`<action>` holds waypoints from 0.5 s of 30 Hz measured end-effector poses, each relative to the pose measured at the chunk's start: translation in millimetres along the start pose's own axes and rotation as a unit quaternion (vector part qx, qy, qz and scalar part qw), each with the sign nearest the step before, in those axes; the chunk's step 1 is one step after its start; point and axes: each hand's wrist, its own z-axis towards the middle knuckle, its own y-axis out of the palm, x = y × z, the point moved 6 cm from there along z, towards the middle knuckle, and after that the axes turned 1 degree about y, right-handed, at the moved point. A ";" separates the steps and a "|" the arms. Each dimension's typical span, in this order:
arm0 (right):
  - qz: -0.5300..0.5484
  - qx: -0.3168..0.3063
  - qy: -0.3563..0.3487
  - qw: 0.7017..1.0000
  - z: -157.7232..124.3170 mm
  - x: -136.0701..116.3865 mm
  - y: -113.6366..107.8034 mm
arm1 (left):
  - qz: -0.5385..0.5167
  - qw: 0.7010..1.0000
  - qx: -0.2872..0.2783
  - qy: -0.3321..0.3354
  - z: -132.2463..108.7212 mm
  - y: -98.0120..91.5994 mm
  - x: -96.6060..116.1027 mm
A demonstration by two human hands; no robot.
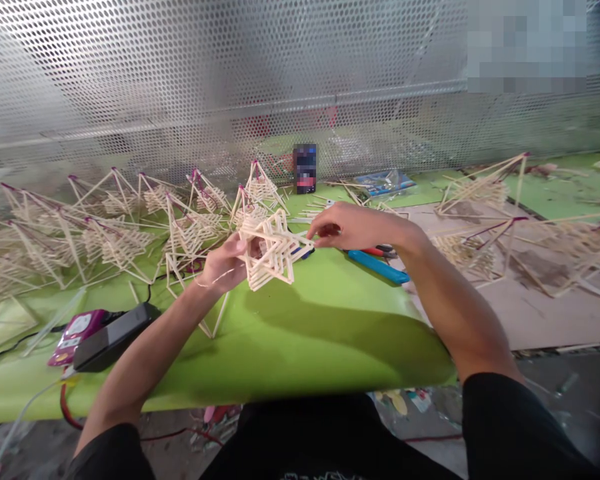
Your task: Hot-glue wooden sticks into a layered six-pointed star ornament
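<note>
A star-shaped frame of stacked pale wooden sticks [273,257] is held above the green table, tilted so its open middle faces me. My left hand [226,265] is closed round its left side, thumb on top and the other fingers partly hidden behind. At the star's right point, my right hand [347,228] has thumb and fingertips pinched together on the stick ends. Whether anything small is also between those fingertips cannot be made out. Just below and right of that hand lies a blue-handled tool [377,267], with something red beside it.
Many similar stick structures with purple-tied tops [115,243] crowd the left side; more stand on a board [540,313] at right. A phone [305,169] leans upright at the back against perforated metal sheeting [220,60]. A black adapter [115,337] and purple box [77,333] lie front left with cables.
</note>
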 end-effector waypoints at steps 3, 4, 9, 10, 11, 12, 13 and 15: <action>0.023 0.045 -0.018 0.999 -3.7 -13.4 -7.0 | -0.004 1.000 -0.002 0.001 0.0 0.7 -0.8; 0.045 0.064 -0.032 0.996 -4.0 -18.4 -8.6 | -0.005 1.000 -0.005 0.001 -0.2 1.4 -1.0; 0.192 0.082 -0.105 0.972 2.9 -33.6 -0.7 | -0.016 1.000 -0.024 0.001 -1.2 5.1 -0.1; 0.207 0.087 -0.109 0.968 4.6 -33.6 0.6 | -0.019 0.999 -0.027 0.005 -1.0 5.6 1.1; 0.214 0.092 -0.111 0.966 6.1 -32.9 1.2 | -0.022 0.999 -0.029 0.010 -0.8 6.0 2.3; 0.215 0.097 -0.112 0.965 7.1 -31.9 1.3 | -0.023 0.999 -0.030 0.013 -0.6 6.4 3.6; 0.213 0.099 -0.111 0.966 7.8 -30.6 1.2 | -0.023 0.999 -0.030 0.015 -0.5 6.9 4.7; 0.202 0.091 -0.098 0.970 8.9 -27.1 1.7 | -0.021 0.999 -0.031 0.018 -0.4 8.1 6.7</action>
